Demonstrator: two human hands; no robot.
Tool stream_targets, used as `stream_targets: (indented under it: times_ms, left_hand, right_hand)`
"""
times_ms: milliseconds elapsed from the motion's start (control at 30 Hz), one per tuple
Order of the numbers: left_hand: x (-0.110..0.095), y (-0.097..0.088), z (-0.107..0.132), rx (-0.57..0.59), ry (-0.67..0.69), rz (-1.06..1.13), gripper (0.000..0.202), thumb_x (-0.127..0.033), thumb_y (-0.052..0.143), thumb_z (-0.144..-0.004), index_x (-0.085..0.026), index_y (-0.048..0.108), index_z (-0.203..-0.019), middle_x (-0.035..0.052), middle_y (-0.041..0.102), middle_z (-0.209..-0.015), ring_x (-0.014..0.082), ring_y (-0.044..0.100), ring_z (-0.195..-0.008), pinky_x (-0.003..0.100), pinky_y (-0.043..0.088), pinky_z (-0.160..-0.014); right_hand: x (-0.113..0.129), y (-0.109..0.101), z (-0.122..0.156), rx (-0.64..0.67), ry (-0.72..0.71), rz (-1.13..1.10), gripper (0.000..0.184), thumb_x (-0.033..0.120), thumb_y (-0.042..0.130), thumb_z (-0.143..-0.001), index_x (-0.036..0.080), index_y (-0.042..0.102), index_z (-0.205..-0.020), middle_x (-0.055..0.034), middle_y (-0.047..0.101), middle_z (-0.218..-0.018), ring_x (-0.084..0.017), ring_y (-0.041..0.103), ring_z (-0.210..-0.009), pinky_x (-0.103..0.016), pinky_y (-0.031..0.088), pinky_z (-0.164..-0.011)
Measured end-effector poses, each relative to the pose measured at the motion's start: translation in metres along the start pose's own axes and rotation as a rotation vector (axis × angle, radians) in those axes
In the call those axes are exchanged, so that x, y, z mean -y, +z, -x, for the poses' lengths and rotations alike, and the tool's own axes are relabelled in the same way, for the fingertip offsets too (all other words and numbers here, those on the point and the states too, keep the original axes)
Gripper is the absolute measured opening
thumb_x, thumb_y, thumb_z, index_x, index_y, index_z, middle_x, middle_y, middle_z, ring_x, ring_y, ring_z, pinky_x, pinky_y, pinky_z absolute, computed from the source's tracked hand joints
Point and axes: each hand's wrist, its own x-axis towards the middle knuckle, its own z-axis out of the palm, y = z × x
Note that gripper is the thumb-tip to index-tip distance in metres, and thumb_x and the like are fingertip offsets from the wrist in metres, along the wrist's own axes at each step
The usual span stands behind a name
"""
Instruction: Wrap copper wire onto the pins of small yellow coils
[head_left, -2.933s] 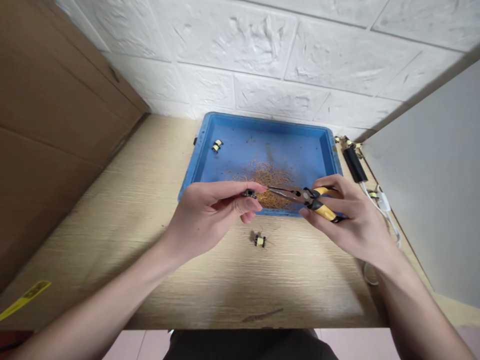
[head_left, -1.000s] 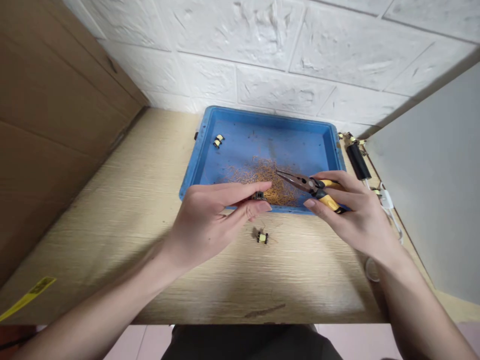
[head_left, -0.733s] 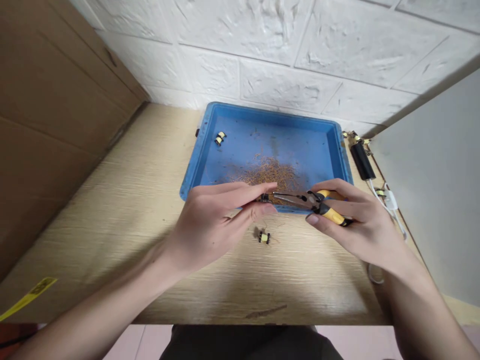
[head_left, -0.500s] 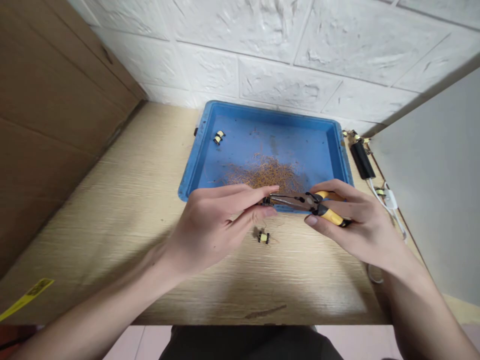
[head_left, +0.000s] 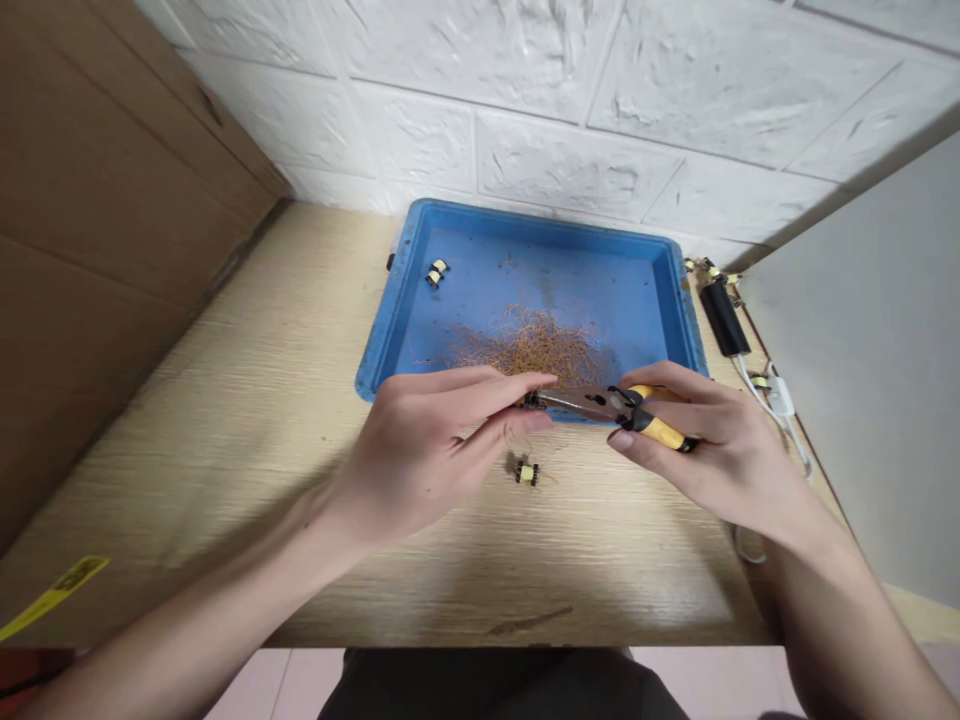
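Hiding a small part (head_left: 531,400), left hand (head_left: 427,445) meets pliers (head_left: 589,402).

Left hand (head_left: 420,455), right hand (head_left: 712,450): both bare, fingers long and slender, nails short and plain. Wrists bare. Left forearm (head_left: 225,610), right forearm (head_left: 840,620): bare along whole visible length, up to frame edge. Dark, near-black matte fabric garment (head_left: 495,685) at bottom edge between forearms, faint folds. Red sliver (head_left: 30,672) at bottom-left corner beside left forearm; too little showing to tell what it is.
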Motion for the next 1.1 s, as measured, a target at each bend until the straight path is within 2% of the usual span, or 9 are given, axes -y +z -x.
stream_targets:
  times_ms: [333, 633, 700, 767, 800, 867, 900, 967, 1100]
  left_hand:
    - [0.006, 0.003, 0.006, -0.066, -0.055, 0.057, 0.018, -0.017, 0.072, -0.098, -0.029, 0.079, -0.11, -0.0049, 0.085, -0.093, 0.0146, 0.08, -0.076, 0.026, 0.062, -0.071]
    - [0.009, 0.002, 0.005, -0.162, 0.137, -0.089, 0.022, -0.006, 0.069, -0.097, -0.022, 0.075, -0.109, -0.0067, 0.084, -0.086, 0.0097, 0.081, -0.073, 0.015, 0.064, -0.071]
    - [0.003, 0.001, 0.005, -0.139, 0.165, -0.085, 0.023, -0.002, 0.066, -0.096, -0.022, 0.075, -0.104, -0.0069, 0.083, -0.083, 0.0085, 0.08, -0.072, 0.013, 0.064, -0.07]
    - [-0.004, 0.0, 0.005, -0.016, 0.207, -0.029, 0.03, 0.003, 0.057, -0.095, -0.021, 0.075, -0.1, -0.0068, 0.083, -0.085, 0.0075, 0.08, -0.073, 0.013, 0.065, -0.074]
    - [-0.006, 0.0, 0.005, -0.009, 0.193, 0.008, 0.035, 0.005, 0.051, -0.095, -0.021, 0.075, -0.099, -0.0063, 0.083, -0.086, 0.0072, 0.079, -0.073, 0.013, 0.065, -0.075]
    - [-0.009, -0.001, 0.004, -0.009, 0.125, 0.039, 0.038, 0.004, 0.049, -0.094, -0.023, 0.076, -0.102, -0.007, 0.084, -0.09, 0.0071, 0.079, -0.071, 0.014, 0.066, -0.074]
    - [-0.009, -0.001, 0.003, -0.067, 0.052, 0.055, 0.035, 0.001, 0.052, -0.095, -0.025, 0.076, -0.101, -0.0085, 0.083, -0.087, 0.0076, 0.079, -0.069, 0.016, 0.067, -0.073]
    - [-0.006, -0.001, 0.002, -0.154, -0.072, 0.077, 0.028, -0.005, 0.061, -0.097, -0.029, 0.077, -0.099, -0.0111, 0.082, -0.082, 0.0092, 0.078, -0.069, 0.018, 0.068, -0.07]
    - [-0.001, 0.001, 0.001, -0.158, -0.148, 0.141, 0.023, -0.012, 0.069, -0.098, -0.032, 0.08, -0.1, -0.0121, 0.081, -0.079, 0.0095, 0.078, -0.066, 0.019, 0.066, -0.064]
  right_hand:
    - [0.005, 0.003, -0.001, -0.037, -0.001, -0.002, 0.027, 0.029, 0.073, -0.097, 0.018, 0.071, -0.073, -0.0081, 0.075, -0.101, -0.013, 0.071, -0.076, -0.026, 0.058, -0.073]
    - [0.012, 0.008, -0.001, -0.102, 0.025, -0.004, 0.028, 0.03, 0.076, -0.096, 0.019, 0.07, -0.071, -0.0075, 0.076, -0.097, -0.018, 0.072, -0.083, -0.03, 0.054, -0.071]
    - [0.008, 0.004, -0.002, -0.164, 0.103, -0.001, 0.033, 0.036, 0.075, -0.096, 0.02, 0.07, -0.067, -0.007, 0.075, -0.095, -0.018, 0.07, -0.077, -0.03, 0.049, -0.063]
    - [0.0, -0.003, -0.003, -0.418, 0.304, 0.023, 0.04, 0.042, 0.07, -0.099, 0.02, 0.072, -0.065, -0.0054, 0.072, -0.083, -0.016, 0.063, -0.064, -0.031, 0.04, -0.053]
    - [-0.004, -0.006, -0.003, -0.525, 0.385, 0.042, 0.039, 0.044, 0.07, -0.099, 0.021, 0.075, -0.068, -0.005, 0.072, -0.08, -0.016, 0.062, -0.064, -0.031, 0.039, -0.052]
    - [-0.009, -0.011, -0.004, -0.619, 0.394, 0.053, 0.033, 0.043, 0.071, -0.099, 0.021, 0.079, -0.076, -0.006, 0.075, -0.086, -0.019, 0.068, -0.077, -0.032, 0.045, -0.063]
    - [-0.01, -0.012, -0.004, -0.606, 0.373, 0.051, 0.036, 0.043, 0.071, -0.098, 0.021, 0.076, -0.071, -0.0065, 0.075, -0.09, -0.019, 0.067, -0.078, -0.033, 0.045, -0.064]
    - [-0.01, -0.008, -0.004, -0.446, 0.292, 0.027, 0.039, 0.041, 0.073, -0.097, 0.021, 0.068, -0.064, -0.0048, 0.074, -0.093, -0.018, 0.064, -0.074, -0.034, 0.043, -0.064]
    - [-0.01, 0.001, -0.004, -0.35, 0.198, 0.108, 0.035, 0.037, 0.073, -0.097, 0.021, 0.067, -0.066, -0.0054, 0.072, -0.095, -0.019, 0.067, -0.079, -0.037, 0.046, -0.07]
